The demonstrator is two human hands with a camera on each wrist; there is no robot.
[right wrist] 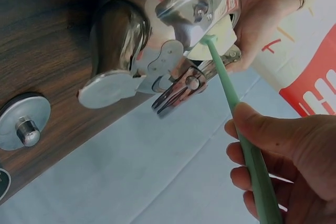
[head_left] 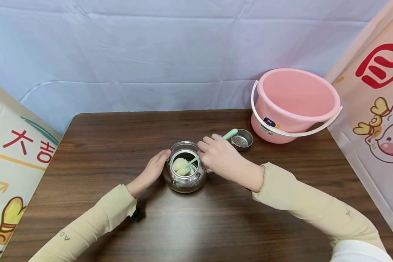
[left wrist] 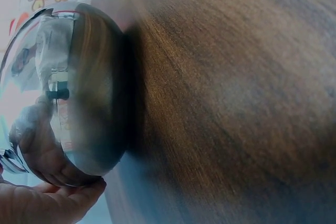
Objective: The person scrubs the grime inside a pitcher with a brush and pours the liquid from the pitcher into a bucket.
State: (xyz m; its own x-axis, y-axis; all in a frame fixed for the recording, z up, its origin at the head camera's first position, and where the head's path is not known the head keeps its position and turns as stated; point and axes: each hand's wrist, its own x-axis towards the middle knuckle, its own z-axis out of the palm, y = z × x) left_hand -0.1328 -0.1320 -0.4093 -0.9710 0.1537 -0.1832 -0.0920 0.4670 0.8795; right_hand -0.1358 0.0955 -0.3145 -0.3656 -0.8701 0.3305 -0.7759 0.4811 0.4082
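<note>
A shiny metal teapot [head_left: 185, 183] stands on the table with its top uncovered. My left hand [head_left: 154, 167] rests with its fingers along the pot's left side; in the left wrist view those fingers [left wrist: 79, 198] touch the metal wall. My right hand [head_left: 223, 158] grips a green handle [right wrist: 252, 166], thumb on one side and fingers curled round the other. The handle's pale sponge head [head_left: 181, 165] sits in the pot's round opening. The right wrist view shows the sponge [right wrist: 223, 38] at the opening, beside the pot's raised metal handle [right wrist: 181, 93].
Behind my right hand lies a metal strainer [head_left: 242, 140] with a perforated bottom. A pink bucket [head_left: 281, 127] with a white handle stands at the table's back right. The right wrist view shows a round metal lid [right wrist: 23, 121] with a knob on the brown table [head_left: 118, 134].
</note>
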